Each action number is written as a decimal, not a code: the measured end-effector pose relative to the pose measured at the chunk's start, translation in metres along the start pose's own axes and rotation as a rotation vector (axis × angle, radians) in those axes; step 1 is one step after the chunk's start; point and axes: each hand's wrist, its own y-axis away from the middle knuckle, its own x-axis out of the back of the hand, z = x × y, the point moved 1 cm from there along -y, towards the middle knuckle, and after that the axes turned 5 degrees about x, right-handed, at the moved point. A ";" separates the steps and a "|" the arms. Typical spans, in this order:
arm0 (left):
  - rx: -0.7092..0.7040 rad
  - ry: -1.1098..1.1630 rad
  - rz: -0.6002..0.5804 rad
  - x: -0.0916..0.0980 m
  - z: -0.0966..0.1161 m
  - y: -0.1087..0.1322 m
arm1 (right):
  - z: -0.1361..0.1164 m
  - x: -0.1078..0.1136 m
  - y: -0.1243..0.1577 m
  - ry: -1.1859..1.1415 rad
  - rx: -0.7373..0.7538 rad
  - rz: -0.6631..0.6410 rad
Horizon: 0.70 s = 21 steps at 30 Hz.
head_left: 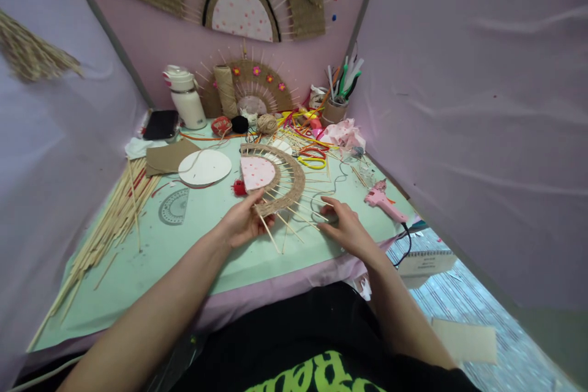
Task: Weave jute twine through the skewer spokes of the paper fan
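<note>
A half-round woven piece (pixel 283 179) lies on the pale green table (pixel 193 239). It has a pink dotted centre, a band of jute twine and thin wooden sticks fanning out like rays. My left hand (pixel 243 220) grips its near left edge, fingers closed over the jute band and a stick. My right hand (pixel 344 226) rests at its right side, fingers curled and pinched near the stick ends and the loose twine; what it holds is too small to make out.
A bundle of long sticks (pixel 110 220) lies along the left edge. A white disc (pixel 204 167), brown card, protractor, twine balls, white flask (pixel 188 98), pen cup (pixel 334 111) and pink glue gun (pixel 383 199) surround the work. Fabric walls close in on both sides.
</note>
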 end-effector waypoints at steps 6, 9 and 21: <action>-0.057 -0.104 -0.065 0.005 -0.006 0.004 | -0.005 0.004 0.001 0.096 0.037 -0.011; -0.068 -0.148 -0.074 0.008 -0.008 0.003 | -0.008 0.011 0.003 0.064 0.062 0.020; -0.022 0.028 0.018 0.003 -0.005 0.007 | -0.026 0.040 0.021 -0.193 0.105 -0.115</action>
